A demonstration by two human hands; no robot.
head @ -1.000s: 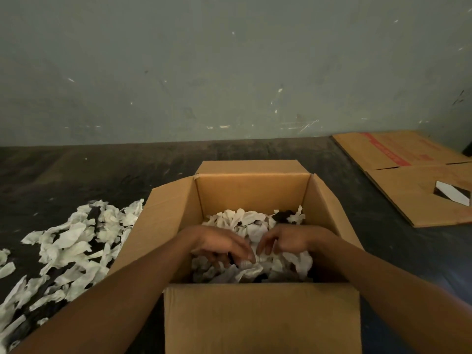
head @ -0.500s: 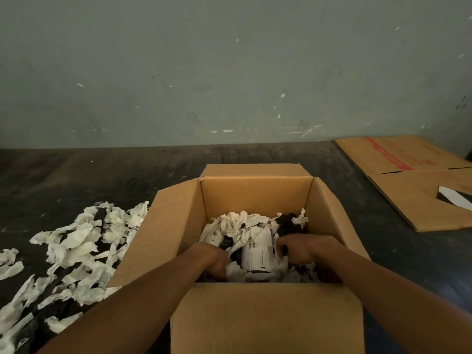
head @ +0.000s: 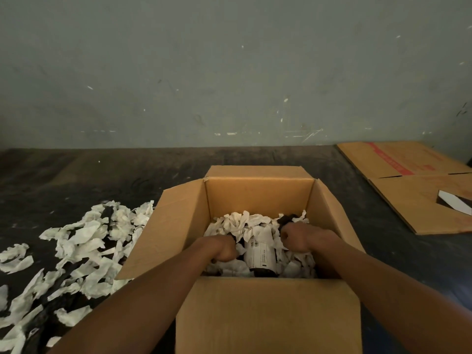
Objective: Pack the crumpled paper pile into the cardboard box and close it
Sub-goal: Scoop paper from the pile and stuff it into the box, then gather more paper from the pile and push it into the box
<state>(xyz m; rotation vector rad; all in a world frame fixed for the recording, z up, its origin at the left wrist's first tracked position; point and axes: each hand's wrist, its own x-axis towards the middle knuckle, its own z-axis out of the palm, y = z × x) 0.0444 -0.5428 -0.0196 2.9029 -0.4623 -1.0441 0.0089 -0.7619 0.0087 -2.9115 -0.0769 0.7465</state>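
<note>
A dark, scuffed floor (head: 255, 159) carries everything here. The open cardboard box (head: 268, 318) sits on it in the middle. Just left of the box, a loose pile of crumpled paper (head: 84, 246) sprawls across it. Far right, flattened cardboard (head: 419, 185) lies flat.

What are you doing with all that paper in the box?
A person has both hands down in an open cardboard box, among crumpled paper. The left hand and right hand are curled into the paper on either side of a labelled bottle lying in the middle. A big paper pile sits on the floor to the left, and the flaps are open.
</note>
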